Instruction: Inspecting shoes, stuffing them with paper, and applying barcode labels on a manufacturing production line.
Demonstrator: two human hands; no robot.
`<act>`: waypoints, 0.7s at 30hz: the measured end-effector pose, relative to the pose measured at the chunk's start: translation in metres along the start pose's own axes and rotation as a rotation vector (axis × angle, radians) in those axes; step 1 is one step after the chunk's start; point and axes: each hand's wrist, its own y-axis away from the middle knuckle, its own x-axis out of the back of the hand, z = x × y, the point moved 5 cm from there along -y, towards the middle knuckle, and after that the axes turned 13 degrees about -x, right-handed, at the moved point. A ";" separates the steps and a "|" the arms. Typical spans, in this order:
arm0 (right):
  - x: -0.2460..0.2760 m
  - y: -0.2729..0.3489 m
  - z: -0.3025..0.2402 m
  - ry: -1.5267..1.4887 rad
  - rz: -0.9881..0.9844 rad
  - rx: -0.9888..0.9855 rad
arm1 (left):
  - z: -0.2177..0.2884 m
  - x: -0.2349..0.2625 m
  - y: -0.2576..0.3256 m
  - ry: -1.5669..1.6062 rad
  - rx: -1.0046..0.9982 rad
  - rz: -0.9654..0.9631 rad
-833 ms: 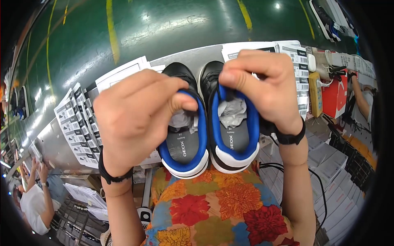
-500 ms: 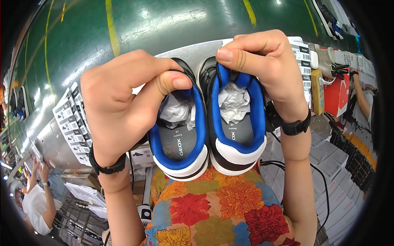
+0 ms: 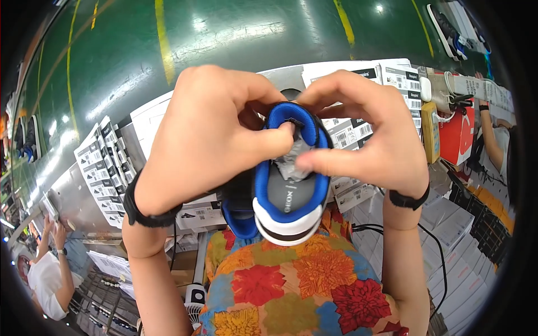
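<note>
Glossy green floor (image 3: 235,33) lies beyond us; our left hand (image 3: 207,134) pinches a blue-lined black-and-white shoe (image 3: 288,225) at its opening, our right hand (image 3: 386,131) curls half-open alongside, its grip unclear.

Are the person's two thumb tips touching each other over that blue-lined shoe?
Apart. The head view shows crumpled paper in the gap between the left thumb's tip, higher in the shoe, and the right thumb's, lower down.

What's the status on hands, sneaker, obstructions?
Left hand gripping blue-lined sneaker by tongue. Right hand parted, thumb over crumpled paper inside. Obstruction: left hand, partly covering second sneaker.
</note>
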 end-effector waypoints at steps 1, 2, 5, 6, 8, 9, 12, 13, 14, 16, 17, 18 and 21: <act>0.000 0.000 0.001 -0.001 -0.003 0.000 | -0.001 0.001 -0.004 0.053 -0.027 -0.025; 0.002 0.003 0.001 0.048 0.029 -0.021 | -0.001 0.002 -0.006 0.055 -0.025 -0.028; 0.006 -0.001 -0.001 0.080 0.076 -0.066 | -0.001 0.003 -0.011 0.101 -0.035 -0.072; 0.009 -0.003 0.000 0.031 0.075 -0.080 | 0.000 0.004 -0.014 0.104 -0.035 -0.077; 0.013 -0.007 0.001 0.024 0.066 -0.089 | 0.001 0.006 -0.019 0.113 -0.059 -0.105; 0.013 -0.010 0.002 -0.009 0.036 -0.147 | 0.000 0.008 -0.020 0.074 -0.084 -0.115; 0.013 -0.016 0.010 -0.063 -0.003 -0.222 | -0.002 0.010 -0.024 0.067 -0.114 -0.125; 0.013 -0.016 0.012 -0.098 0.008 -0.234 | -0.003 0.011 -0.024 0.068 -0.110 -0.124; 0.015 -0.016 0.012 -0.130 0.024 -0.245 | 0.000 0.012 -0.026 0.043 -0.113 -0.137; 0.016 -0.013 0.003 -0.027 0.061 -0.153 | 0.003 0.010 -0.024 0.019 -0.118 -0.148; 0.017 -0.011 -0.001 0.073 0.101 -0.061 | 0.002 0.008 -0.022 0.059 -0.119 -0.104; 0.017 -0.007 -0.005 0.174 0.140 0.032 | 0.003 0.007 -0.019 0.098 -0.120 -0.060; 0.011 0.018 -0.002 0.482 0.227 0.291 | 0.003 0.007 0.014 -0.205 -0.422 -0.051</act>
